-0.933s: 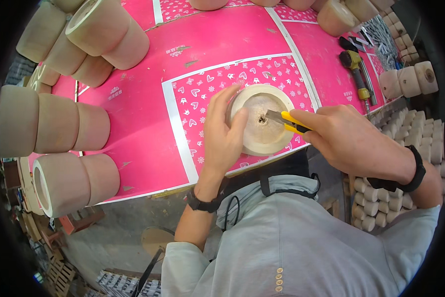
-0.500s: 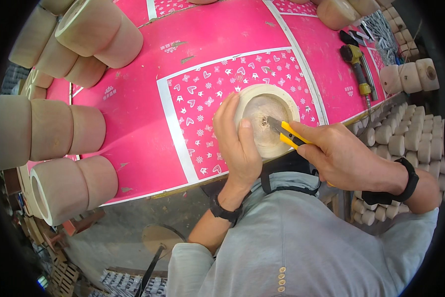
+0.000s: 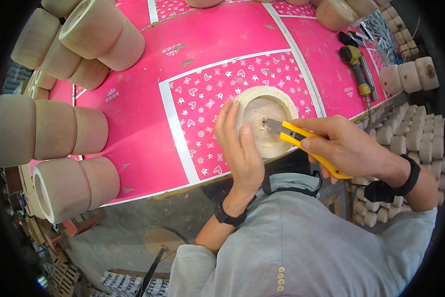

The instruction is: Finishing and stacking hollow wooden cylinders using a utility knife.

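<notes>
A round, hollow wooden bowl [image 3: 262, 93] with a thick rim rests near the front edge of the pink table, its hollow facing up. My left hand [image 3: 243, 154] grips its left side, fingers along the outer wall and thumb at the near rim. My right hand [image 3: 348, 146] is closed round a yellow utility knife [image 3: 326, 165]. The knife's blade reaches into the hollow, its tip at a rough, dark spot in the middle of the floor. Whether the tip cuts in or only touches, I cannot tell.
Stacked wooden pieces [image 3: 54, 127] line the table's left side; more stand along the far edge. To the right lie a yellow-and-black air tool [image 3: 352, 55] and a pile of metal fasteners [image 3: 378, 34]. Many wooden pieces [image 3: 405, 136] are heaped beyond the right edge. A round stool [image 3: 160, 238] stands below.
My right hand has turned and shifted slightly right, so more of the knife's yellow handle shows. The blade tip stays at the rough spot. My left hand keeps its hold on the bowl.
</notes>
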`<move>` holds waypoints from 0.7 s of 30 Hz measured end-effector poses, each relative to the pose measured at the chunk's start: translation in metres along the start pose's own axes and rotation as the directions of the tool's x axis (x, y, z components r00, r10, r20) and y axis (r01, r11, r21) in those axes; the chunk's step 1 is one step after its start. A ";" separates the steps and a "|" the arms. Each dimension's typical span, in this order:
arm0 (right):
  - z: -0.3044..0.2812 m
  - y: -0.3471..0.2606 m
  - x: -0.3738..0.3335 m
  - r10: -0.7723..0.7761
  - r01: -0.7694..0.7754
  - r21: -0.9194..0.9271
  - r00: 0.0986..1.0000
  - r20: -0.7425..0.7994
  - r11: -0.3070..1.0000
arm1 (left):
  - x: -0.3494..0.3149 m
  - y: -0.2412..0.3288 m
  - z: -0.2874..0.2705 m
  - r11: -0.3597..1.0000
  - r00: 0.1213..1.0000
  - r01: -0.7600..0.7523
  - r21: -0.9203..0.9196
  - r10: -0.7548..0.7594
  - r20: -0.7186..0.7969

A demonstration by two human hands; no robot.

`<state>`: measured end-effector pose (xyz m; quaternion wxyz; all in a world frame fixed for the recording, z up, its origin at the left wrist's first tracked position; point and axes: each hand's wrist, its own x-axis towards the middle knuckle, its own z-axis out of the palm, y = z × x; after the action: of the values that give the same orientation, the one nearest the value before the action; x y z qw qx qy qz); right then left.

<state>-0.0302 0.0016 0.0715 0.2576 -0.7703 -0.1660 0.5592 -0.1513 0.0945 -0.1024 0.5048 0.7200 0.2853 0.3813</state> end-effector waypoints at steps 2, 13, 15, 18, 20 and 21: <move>-0.006 -0.003 -0.003 -0.104 0.074 -0.356 0.992 -0.065 0.931 | 0.002 0.002 -0.005 0.992 0.999 0.046 -0.120 -0.043 0.026; -0.008 0.007 -0.001 -0.301 0.251 -0.526 0.954 -0.009 0.812 | 0.067 -0.015 -0.020 0.955 0.857 0.160 -0.250 -0.008 0.515; -0.006 0.005 0.002 -0.228 0.207 -0.494 0.974 0.018 0.844 | 0.057 -0.012 -0.018 0.968 0.914 0.123 -0.220 -0.024 0.405; -0.002 0.003 0.005 -0.260 0.244 -0.442 0.965 0.025 0.863 | 0.039 -0.007 -0.013 0.983 0.965 0.061 -0.175 -0.013 0.263; -0.002 0.003 0.003 -0.312 0.294 -0.543 0.948 0.062 0.787 | 0.029 -0.005 -0.011 0.989 0.981 0.050 -0.140 -0.022 0.192; -0.001 0.004 0.003 -0.309 0.293 -0.544 0.949 0.065 0.786 | 0.024 -0.004 -0.010 0.994 0.991 0.046 -0.096 -0.033 0.130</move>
<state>-0.0289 -0.0002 0.0675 0.1148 -0.7828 -0.4357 0.4292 -0.1469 0.1201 -0.0975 0.5644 0.7114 0.2474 0.3377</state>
